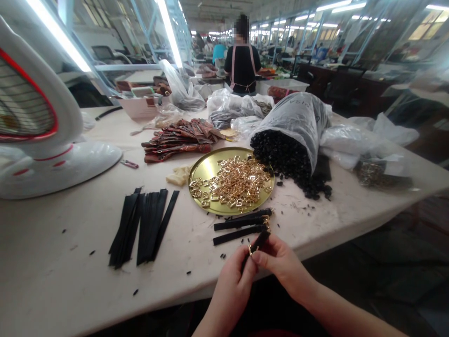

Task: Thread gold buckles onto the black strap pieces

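Both my hands meet at the table's front edge. My left hand (240, 269) pinches a small gold buckle (251, 250) at the end of a black strap (261, 239). My right hand (278, 257) is closed on the same strap, its thumb close to the buckle. Fingers hide much of the strap. Just beyond lie black straps with gold buckles (242, 223) at their right ends. Behind them a round gold tray (197, 174) holds a heap of loose gold buckles (242, 180). Plain black straps (142, 227) lie in bunches to the left.
A plastic bag (298, 114) spills small black pieces (280, 152) right of the tray. Folded reddish-brown pieces (182, 138) lie behind it. A white fan (59, 159) stands at left, near a small pink tool (129, 164). A person (242, 65) stands farther back.
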{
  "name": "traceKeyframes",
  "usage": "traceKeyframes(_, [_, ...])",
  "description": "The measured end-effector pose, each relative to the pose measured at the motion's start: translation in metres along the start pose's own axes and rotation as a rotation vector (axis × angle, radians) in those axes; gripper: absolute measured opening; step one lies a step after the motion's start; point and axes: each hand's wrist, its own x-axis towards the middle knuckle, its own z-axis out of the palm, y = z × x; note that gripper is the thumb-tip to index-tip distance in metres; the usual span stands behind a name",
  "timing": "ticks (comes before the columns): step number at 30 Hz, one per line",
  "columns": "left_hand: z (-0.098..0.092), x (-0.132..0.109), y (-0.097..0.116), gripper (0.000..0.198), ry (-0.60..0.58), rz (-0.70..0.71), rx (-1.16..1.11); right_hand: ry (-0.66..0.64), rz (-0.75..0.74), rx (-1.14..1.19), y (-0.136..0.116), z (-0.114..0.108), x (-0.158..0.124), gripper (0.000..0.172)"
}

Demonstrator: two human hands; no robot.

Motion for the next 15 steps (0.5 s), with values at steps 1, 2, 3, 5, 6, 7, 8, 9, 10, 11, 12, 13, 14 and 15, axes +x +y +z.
traceKeyframes(1, [0.001,-0.001,0.003,0.016,-0.011,-0.021,-0.014,0.012,0.001,-0.002,0.002,0.001,-0.001,0.022])
traceKeyframes(2, [0.002,-0.002,0.006,0.014,-0.021,-0.052,-0.040,0.026,0.003,-0.011,0.005,0.001,-0.002,0.023])
traceKeyframes(3, [0.002,-0.003,0.009,0.011,-0.034,-0.091,-0.076,0.035,0.003,-0.022,0.006,0.002,-0.003,0.024])
traceKeyframes(5, [0.004,-0.004,0.012,0.007,-0.063,-0.164,-0.159,0.034,-0.009,-0.048,0.008,0.001,-0.005,0.025])
traceKeyframes(6, [0.004,-0.005,0.012,0.007,-0.078,-0.190,-0.197,0.027,-0.025,-0.070,0.009,0.000,-0.007,0.024])
traceKeyframes(7, [0.005,-0.005,0.012,0.009,-0.091,-0.205,-0.224,0.024,-0.052,-0.108,0.009,-0.001,-0.008,0.022])
traceKeyframes(8, [0.005,-0.006,0.011,0.013,-0.104,-0.206,-0.238,0.026,-0.097,-0.169,0.008,-0.002,-0.010,0.019])
traceKeyframes(9, [0.005,-0.007,0.010,0.017,-0.118,-0.198,-0.238,0.037,-0.156,-0.250,0.006,-0.004,-0.012,0.015])
traceKeyframes(10, [0.006,-0.007,0.009,0.019,-0.129,-0.185,-0.230,0.055,-0.220,-0.340,0.004,-0.006,-0.015,0.015])
traceKeyframes(11, [0.006,-0.008,0.008,0.021,-0.139,-0.170,-0.218,0.075,-0.282,-0.425,0.001,-0.008,-0.017,0.016])
traceKeyframes(12, [0.006,-0.009,0.008,0.021,-0.146,-0.155,-0.207,0.093,-0.332,-0.493,-0.002,-0.009,-0.018,0.017])
traceKeyframes(13, [0.007,-0.011,0.008,0.021,-0.153,-0.145,-0.200,0.104,-0.360,-0.535,-0.006,-0.011,-0.020,0.018])
traceKeyframes(14, [0.007,-0.012,0.009,0.021,-0.160,-0.138,-0.195,0.108,-0.363,-0.544,-0.009,-0.012,-0.021,0.017])
traceKeyframes(15, [0.008,-0.014,0.010,0.021,-0.167,-0.131,-0.190,0.103,-0.339,-0.519,-0.011,-0.012,-0.023,0.016])
